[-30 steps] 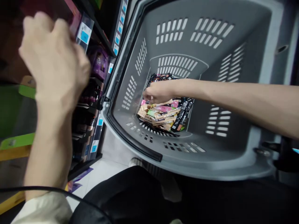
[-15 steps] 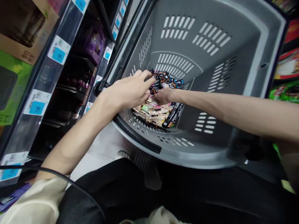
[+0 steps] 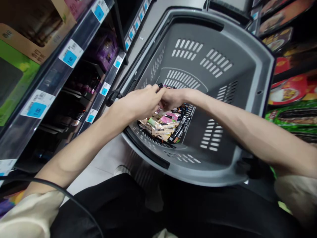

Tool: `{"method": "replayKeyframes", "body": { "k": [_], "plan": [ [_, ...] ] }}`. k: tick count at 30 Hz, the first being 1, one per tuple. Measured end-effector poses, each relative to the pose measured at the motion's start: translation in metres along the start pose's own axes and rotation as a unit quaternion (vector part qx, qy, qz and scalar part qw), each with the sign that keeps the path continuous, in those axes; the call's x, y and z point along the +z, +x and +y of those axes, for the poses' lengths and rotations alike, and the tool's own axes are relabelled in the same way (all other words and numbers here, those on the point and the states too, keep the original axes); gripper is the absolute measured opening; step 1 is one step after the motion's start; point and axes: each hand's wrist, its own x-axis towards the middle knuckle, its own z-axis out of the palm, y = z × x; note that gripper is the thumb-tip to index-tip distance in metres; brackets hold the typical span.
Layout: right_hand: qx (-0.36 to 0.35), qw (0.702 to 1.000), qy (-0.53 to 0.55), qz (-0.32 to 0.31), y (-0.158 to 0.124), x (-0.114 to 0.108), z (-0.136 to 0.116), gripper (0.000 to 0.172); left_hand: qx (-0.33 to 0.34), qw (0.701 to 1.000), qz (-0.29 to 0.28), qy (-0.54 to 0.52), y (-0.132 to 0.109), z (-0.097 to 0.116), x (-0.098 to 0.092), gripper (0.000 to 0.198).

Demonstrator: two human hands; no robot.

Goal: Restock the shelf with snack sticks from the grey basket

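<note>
A deep grey plastic basket (image 3: 257, 76) stands in front of me with a pile of small flat packets (image 3: 163, 124) at its bottom, tan, pink, green and black. Both my hands are down inside it above the pile. My left hand (image 3: 140, 100) has its fingers curled together and pinches dark packets (image 3: 163, 86) at the far side. My right hand (image 3: 174, 98) meets it there, fingers closed on the same cluster of packets. What exactly each hand grips is partly hidden by the fingers.
Shop shelves (image 3: 49, 82) with blue price tags (image 3: 36, 109) run along the left, holding boxes and purple packs. Shelves with red and green packaged goods (image 3: 292, 96) stand on the right. My dark trousers (image 3: 173, 208) and a black cable (image 3: 49, 190) fill the bottom.
My left hand came down from the left shelf into the basket and joined my right hand over the packets. The view shifted so the whole basket rim shows.
</note>
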Motion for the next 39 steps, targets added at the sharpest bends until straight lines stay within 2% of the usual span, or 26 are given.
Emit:
{"method": "replayKeyframes", "body": {
  "k": [3, 5, 7, 9, 11, 13, 15, 18, 20, 24, 28, 32, 35, 39],
  "plan": [
    [-0.035, 0.994, 0.089, 0.049, -0.021, -0.037, -0.001, 0.024, -0.028, 0.995, 0.049, -0.081, 0.003, 0.000, 0.001, 0.073],
    [-0.046, 0.970, 0.190, 0.142, -0.037, -0.054, -0.005, 0.030, -0.041, 0.984, 0.095, -0.145, 0.005, 0.001, -0.002, 0.079],
    [-0.057, 0.912, 0.310, 0.261, -0.047, -0.063, -0.011, 0.040, -0.047, 0.968, 0.141, -0.204, 0.007, 0.002, -0.007, 0.080],
    [-0.065, 0.829, 0.411, 0.374, -0.050, -0.065, -0.017, 0.049, -0.060, 0.943, 0.187, -0.267, 0.008, 0.003, -0.015, 0.075],
    [-0.070, 0.759, 0.468, 0.448, -0.049, -0.064, -0.024, 0.056, -0.081, 0.909, 0.220, -0.344, 0.008, 0.004, -0.023, 0.065],
    [-0.071, 0.719, 0.493, 0.485, -0.047, -0.064, -0.031, 0.057, -0.090, 0.882, 0.219, -0.407, 0.007, 0.006, -0.029, 0.042],
    [-0.073, 0.693, 0.503, 0.511, -0.048, -0.065, -0.038, 0.055, -0.081, 0.878, 0.200, -0.428, 0.005, 0.008, -0.032, 0.022],
    [-0.078, 0.658, 0.506, 0.552, -0.053, -0.068, -0.044, 0.052, -0.066, 0.887, 0.183, -0.419, 0.004, 0.009, -0.031, 0.022],
    [-0.081, 0.634, 0.513, 0.572, -0.055, -0.070, -0.044, 0.051, -0.067, 0.881, 0.190, -0.428, 0.004, 0.009, -0.029, 0.018],
    [-0.077, 0.589, 0.546, 0.591, -0.058, -0.074, -0.036, 0.053, -0.066, 0.880, 0.250, -0.399, 0.004, 0.008, -0.026, 0.028],
    [-0.057, 0.585, 0.550, 0.594, -0.059, -0.076, -0.028, 0.061, -0.063, 0.886, 0.342, -0.305, 0.004, 0.007, -0.026, 0.031],
    [-0.037, 0.602, 0.551, 0.577, -0.059, -0.076, -0.027, 0.063, -0.065, 0.884, 0.381, -0.264, 0.004, 0.006, -0.024, 0.034],
    [-0.024, 0.626, 0.534, 0.567, -0.061, -0.076, -0.029, 0.063, -0.069, 0.884, 0.401, -0.229, 0.004, 0.005, -0.023, 0.030],
    [-0.038, 0.675, 0.503, 0.538, -0.066, -0.078, -0.031, 0.066, -0.087, 0.872, 0.422, -0.231, 0.004, 0.007, -0.027, 0.030]
  ]
}}
